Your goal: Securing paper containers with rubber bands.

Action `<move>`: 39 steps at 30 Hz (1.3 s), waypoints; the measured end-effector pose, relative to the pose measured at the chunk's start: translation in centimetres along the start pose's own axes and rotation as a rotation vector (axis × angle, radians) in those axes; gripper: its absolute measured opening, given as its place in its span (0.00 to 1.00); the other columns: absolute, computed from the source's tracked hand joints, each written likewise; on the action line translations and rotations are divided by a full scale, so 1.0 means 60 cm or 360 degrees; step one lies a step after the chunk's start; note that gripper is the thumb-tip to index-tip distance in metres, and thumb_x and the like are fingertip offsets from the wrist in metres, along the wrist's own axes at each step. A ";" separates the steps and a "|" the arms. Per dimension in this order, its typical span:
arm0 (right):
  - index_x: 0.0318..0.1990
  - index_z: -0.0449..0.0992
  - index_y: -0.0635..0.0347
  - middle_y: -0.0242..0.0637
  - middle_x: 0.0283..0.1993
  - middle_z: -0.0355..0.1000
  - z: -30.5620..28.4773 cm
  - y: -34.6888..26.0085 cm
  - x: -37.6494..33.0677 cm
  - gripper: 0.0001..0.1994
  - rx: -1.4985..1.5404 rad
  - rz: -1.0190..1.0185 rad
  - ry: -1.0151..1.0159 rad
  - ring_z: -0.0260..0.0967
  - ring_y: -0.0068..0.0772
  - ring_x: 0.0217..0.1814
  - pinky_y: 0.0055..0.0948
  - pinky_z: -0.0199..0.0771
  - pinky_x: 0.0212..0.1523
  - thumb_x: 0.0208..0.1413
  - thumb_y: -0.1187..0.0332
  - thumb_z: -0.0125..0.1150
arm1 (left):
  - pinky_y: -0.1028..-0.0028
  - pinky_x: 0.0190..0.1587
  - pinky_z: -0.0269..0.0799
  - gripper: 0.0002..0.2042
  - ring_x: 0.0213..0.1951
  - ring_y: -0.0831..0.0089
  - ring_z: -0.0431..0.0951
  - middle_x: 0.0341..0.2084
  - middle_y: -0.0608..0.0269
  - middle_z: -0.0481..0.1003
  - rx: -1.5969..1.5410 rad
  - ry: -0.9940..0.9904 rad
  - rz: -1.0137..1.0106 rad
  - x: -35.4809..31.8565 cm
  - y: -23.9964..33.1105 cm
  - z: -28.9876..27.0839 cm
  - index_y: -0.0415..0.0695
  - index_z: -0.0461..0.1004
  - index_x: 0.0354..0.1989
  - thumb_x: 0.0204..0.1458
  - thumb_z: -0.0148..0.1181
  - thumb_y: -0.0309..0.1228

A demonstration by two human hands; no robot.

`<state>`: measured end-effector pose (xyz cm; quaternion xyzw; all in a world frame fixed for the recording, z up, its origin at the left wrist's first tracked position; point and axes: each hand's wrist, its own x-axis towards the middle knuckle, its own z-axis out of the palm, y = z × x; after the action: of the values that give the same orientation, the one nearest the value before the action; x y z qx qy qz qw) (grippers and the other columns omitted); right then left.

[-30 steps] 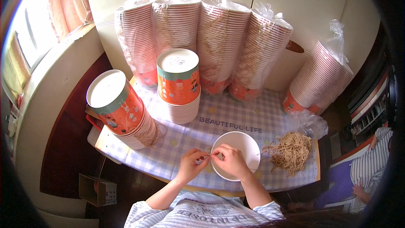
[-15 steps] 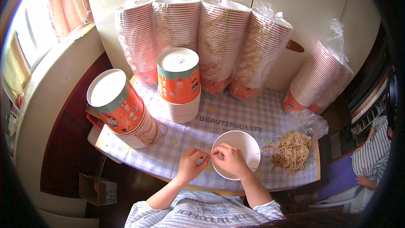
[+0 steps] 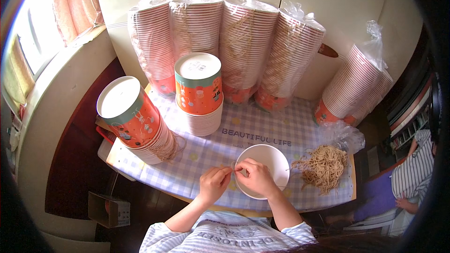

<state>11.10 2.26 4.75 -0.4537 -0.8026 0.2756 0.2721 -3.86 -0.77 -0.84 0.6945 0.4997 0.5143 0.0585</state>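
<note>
A white paper bucket [image 3: 268, 157] stands open-side up on the checked tablecloth [image 3: 262, 126], near the table's front edge. My left hand [image 3: 213, 182] and my right hand [image 3: 254, 177] meet at its left rim, fingertips pinched together on a thin string handle [image 3: 234, 169]. The right hand rests over the bucket's rim. A loose heap of tan string handles [image 3: 322, 166] lies just right of the bucket.
Two stacks of upside-down orange buckets [image 3: 199, 91] [image 3: 133, 119] stand at the left. Several bagged bucket stacks [image 3: 239, 47] lean against the back wall, another [image 3: 356, 84] at the right. A person in stripes [image 3: 415, 168] sits at the far right. A small box [image 3: 108, 208] lies on the floor.
</note>
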 end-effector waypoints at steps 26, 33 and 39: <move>0.29 0.73 0.57 0.35 0.31 0.70 0.004 0.003 0.000 0.05 -0.0025 0.0017 0.0010 0.70 0.38 0.32 0.33 0.70 0.31 0.43 0.69 0.57 | 0.85 0.22 0.61 0.07 0.21 0.86 0.66 0.24 0.68 0.71 -0.0712 -0.0191 -0.0646 -0.009 -0.010 0.005 0.42 0.72 0.29 0.41 0.60 0.22; 0.29 0.73 0.57 0.35 0.30 0.70 0.000 0.002 -0.002 0.05 -0.0043 0.0020 0.0024 0.70 0.39 0.31 0.34 0.70 0.31 0.43 0.69 0.56 | 0.86 0.23 0.60 0.10 0.22 0.88 0.65 0.26 0.71 0.70 -0.1017 -0.0219 -0.0624 -0.014 -0.026 0.013 0.43 0.67 0.33 0.41 0.59 0.21; 0.28 0.73 0.57 0.35 0.30 0.70 0.001 0.001 -0.002 0.05 -0.0015 0.0033 -0.0012 0.70 0.39 0.31 0.33 0.70 0.31 0.43 0.69 0.57 | 0.87 0.27 0.62 0.13 0.26 0.88 0.66 0.28 0.69 0.70 -0.1625 -0.0226 -0.0851 -0.019 -0.032 0.016 0.42 0.64 0.38 0.44 0.57 0.20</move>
<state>11.17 2.17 4.62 -0.4623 -0.8001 0.2765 0.2642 -4.28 -0.27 -3.17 0.4607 0.3412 0.6097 0.5474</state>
